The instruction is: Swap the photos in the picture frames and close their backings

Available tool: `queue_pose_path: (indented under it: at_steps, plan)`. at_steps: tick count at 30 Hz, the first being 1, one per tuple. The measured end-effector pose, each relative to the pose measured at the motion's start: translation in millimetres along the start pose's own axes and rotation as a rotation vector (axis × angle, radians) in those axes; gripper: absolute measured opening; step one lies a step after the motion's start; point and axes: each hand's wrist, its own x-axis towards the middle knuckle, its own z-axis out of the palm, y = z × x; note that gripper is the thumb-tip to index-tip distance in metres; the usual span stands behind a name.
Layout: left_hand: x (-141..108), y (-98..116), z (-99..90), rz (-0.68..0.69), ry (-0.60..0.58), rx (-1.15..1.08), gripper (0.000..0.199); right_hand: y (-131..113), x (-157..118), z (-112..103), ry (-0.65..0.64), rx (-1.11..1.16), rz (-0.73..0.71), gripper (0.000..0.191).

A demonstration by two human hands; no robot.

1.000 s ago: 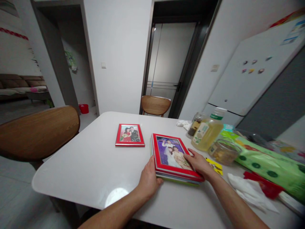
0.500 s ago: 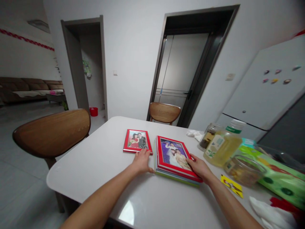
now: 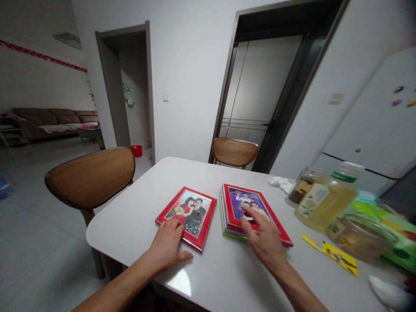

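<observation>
A red-bordered photo frame (image 3: 208,221) lies flat and angled on the white table (image 3: 136,216); its picture shows a couple, one in red and one in a dark suit. My left hand (image 3: 167,245) rests its fingers on the frame's near left edge, thumb stretched out apart on the table side. To the right is a stack of several frames, topped by another red photo frame (image 3: 231,210) with a purple picture. Over that top frame hovers or rests my right hand (image 3: 264,240), fingers apart and covering part of its picture; contact is unclear.
At the right stand a large bottle of yellow liquid (image 3: 325,203), a dark-filled jar (image 3: 297,193) and a clear food container (image 3: 360,242). A yellow packet (image 3: 341,258) and crumpled tissue (image 3: 277,181) lie nearby. Wooden chairs stand left (image 3: 94,177) and behind (image 3: 235,151).
The single red frame has come nearer and turned, with my left hand moving left and nearer along with it. My right hand has left the stack's right edge and is over its top.
</observation>
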Motion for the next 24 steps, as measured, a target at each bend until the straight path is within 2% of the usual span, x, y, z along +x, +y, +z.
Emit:
queue_pose_path:
  at_steps: [2,3,5,7,10,13,15,19,21,24]
  plan:
    - [-25,11,2.5,0.080,-0.013,-0.047,0.076,-31,-21,22,-0.131,0.112,-0.079,0.037]
    - [-34,17,4.9,0.103,-0.020,-0.076,0.077,-42,-30,34,-0.178,0.139,-0.101,0.037]
    - [-48,24,10.6,0.154,-0.047,-0.115,0.074,-52,-44,54,-0.214,0.157,-0.089,0.037]
    - [-55,27,15.0,0.181,-0.069,-0.109,0.066,-53,-50,67,-0.210,0.178,-0.063,0.038]
    - [-60,28,14.6,0.201,-0.079,-0.030,0.043,-48,-50,67,-0.197,0.233,-0.033,0.039]
    - [-59,31,1.5,0.243,-0.050,-0.006,0.030,-48,-45,56,-0.177,0.269,0.003,0.039]
    - [-56,34,-14.6,0.236,0.054,-0.082,0.032,-53,-41,49,-0.133,0.300,0.016,0.040]
    - [-43,35,-51.3,0.089,0.401,-0.363,0.035,-68,-32,48,-0.064,0.367,0.004,0.043]
    - [-38,31,-63.8,-0.018,0.517,-0.499,0.033,-77,-30,54,-0.120,0.375,-0.035,0.044]
    - [-36,20,-69.0,-0.120,0.597,-0.636,0.031,-86,-29,68,-0.250,0.378,-0.122,0.043]
